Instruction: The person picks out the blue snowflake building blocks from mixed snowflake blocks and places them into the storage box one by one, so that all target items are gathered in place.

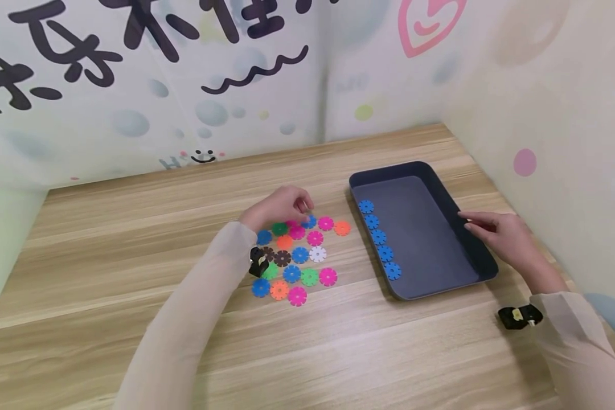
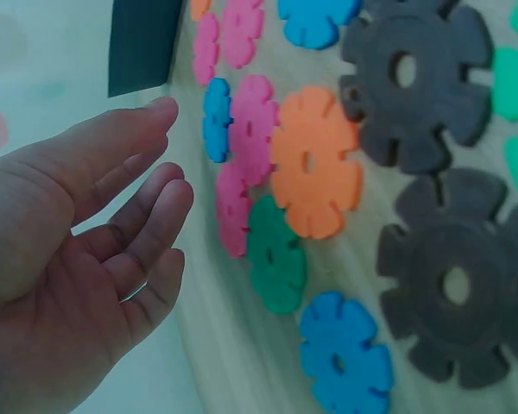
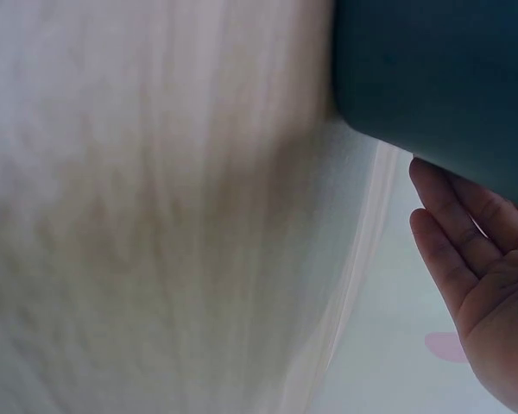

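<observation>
My left hand [image 1: 285,206] hovers over the far side of a group of notched plastic discs, close to a blue disc [image 1: 310,221]. In the left wrist view the fingers [image 2: 142,224] are loosely bent, with a gap between them and the blue disc [image 2: 216,120]; nothing is held. At the right, my right hand [image 1: 503,236] grips the right rim of a dark rectangular tray [image 1: 430,239] between thumb and fingers. The right wrist view shows fingers [image 3: 449,233] along the tray's outer wall [image 3: 440,95]; the thumb is hidden there. Several blue discs [image 1: 378,237] line the tray's left side.
Pink [image 1: 297,296], orange [image 1: 279,290], green [image 1: 310,277], dark brown [image 1: 282,258] and white [image 1: 318,254] discs lie flat on the wooden table [image 1: 107,273]. A printed wall [image 1: 287,85] borders the table behind, another wall [image 1: 558,114] on the right.
</observation>
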A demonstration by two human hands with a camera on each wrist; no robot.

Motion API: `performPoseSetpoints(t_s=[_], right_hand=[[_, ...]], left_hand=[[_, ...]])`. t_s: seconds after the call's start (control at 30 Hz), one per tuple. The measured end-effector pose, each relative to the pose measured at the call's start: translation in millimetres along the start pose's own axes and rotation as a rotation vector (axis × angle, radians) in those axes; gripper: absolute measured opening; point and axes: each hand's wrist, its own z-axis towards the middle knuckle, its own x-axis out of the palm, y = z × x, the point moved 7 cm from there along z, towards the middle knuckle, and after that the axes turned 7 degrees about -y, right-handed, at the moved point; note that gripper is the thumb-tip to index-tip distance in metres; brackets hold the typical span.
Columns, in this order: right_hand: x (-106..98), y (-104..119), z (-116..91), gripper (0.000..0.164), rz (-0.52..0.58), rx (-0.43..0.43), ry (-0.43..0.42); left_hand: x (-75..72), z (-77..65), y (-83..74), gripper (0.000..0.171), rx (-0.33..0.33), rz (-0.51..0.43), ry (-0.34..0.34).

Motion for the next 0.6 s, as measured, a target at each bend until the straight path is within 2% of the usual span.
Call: performPoseSetpoints(t_s=[0.27, 0.6], right_hand=[[1.3, -1.2, 0.8, 0.026, 0.017, -0.004, -0.006], [1.9, -1.8, 0.7, 0.025, 0.019, -0.012, -0.009]], left_hand=[[5.0, 1.9, 6.6, 0.032, 0.013, 0.045, 0.014], [7.3, 3.3, 0.9, 0.026, -0.001, 0.114, 0.022]])
